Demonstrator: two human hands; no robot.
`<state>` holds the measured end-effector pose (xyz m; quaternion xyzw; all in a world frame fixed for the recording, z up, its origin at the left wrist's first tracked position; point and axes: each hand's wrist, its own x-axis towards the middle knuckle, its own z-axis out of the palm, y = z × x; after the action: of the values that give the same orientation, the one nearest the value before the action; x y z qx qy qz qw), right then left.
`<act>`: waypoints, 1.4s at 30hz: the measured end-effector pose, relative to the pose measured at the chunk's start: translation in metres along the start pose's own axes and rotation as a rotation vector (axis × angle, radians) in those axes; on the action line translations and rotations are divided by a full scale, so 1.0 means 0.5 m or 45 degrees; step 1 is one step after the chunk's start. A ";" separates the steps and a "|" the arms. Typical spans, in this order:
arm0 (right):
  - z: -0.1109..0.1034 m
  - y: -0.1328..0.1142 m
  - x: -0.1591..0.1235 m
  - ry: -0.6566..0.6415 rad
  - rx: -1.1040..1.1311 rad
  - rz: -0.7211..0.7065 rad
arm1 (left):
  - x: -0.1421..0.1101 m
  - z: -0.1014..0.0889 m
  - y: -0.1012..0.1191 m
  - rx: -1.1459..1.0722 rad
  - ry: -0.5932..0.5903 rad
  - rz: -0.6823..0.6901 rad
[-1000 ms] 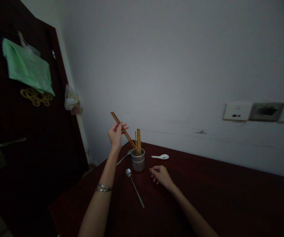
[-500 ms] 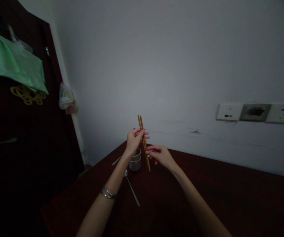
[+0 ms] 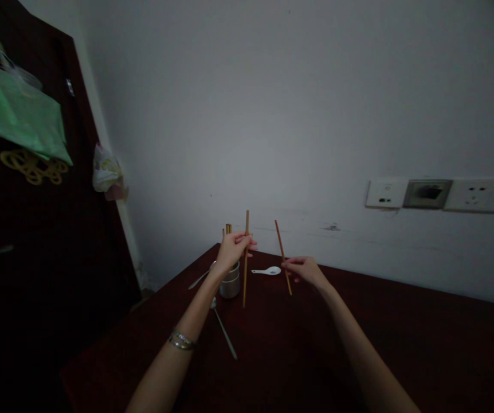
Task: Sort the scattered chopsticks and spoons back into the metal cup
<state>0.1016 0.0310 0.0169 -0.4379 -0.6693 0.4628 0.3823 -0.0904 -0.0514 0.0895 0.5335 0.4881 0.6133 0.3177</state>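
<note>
Between the fingers of my left hand [image 3: 233,250] is a wooden chopstick [image 3: 245,281], held nearly upright. My right hand [image 3: 305,269] pinches a second, redder chopstick [image 3: 279,238] near its lower half, its top leaning left. The two chopsticks are apart. Behind my left hand stands a grey cylindrical holder [image 3: 230,285], with more chopsticks [image 3: 228,228] sticking up out of it; my hand and wrist hide part of it. A white spoon [image 3: 271,271] lies on the table between the two held chopsticks.
A long-handled metal spoon [image 3: 226,332] lies in front of the holder, and another utensil [image 3: 198,279] lies left of it. The dark red table [image 3: 298,355] meets a wall with sockets [image 3: 427,195]. At left is a dark door [image 3: 58,229] with a green cloth [image 3: 19,109].
The two chopsticks, side by side in my left hand before, are now separated. My right hand has moved right with one of them. The white spoon has come into view between them.
</note>
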 end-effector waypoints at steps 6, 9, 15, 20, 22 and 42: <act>-0.022 0.135 0.028 0.235 -0.477 0.130 | -0.039 0.080 -0.088 0.454 -0.390 -0.246; -0.018 0.165 0.031 0.212 -0.630 0.132 | -0.057 0.111 -0.143 0.774 -0.457 -0.350; -0.013 0.172 0.034 0.170 -0.784 0.127 | -0.059 0.111 -0.189 1.371 -0.506 -0.247; -0.010 0.177 0.030 0.229 -0.796 0.070 | -0.067 0.116 -0.196 1.520 -0.536 -0.193; -0.009 0.178 0.028 0.247 -0.771 0.045 | -0.074 0.122 -0.199 1.523 -0.530 -0.161; -0.026 0.210 0.017 0.367 -0.110 -0.028 | -0.039 0.076 -0.116 1.467 -0.157 0.148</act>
<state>0.1349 0.0626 -0.0787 -0.5085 -0.6315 0.3617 0.4603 -0.0571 -0.0405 0.0269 0.6810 0.6935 0.2329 -0.0302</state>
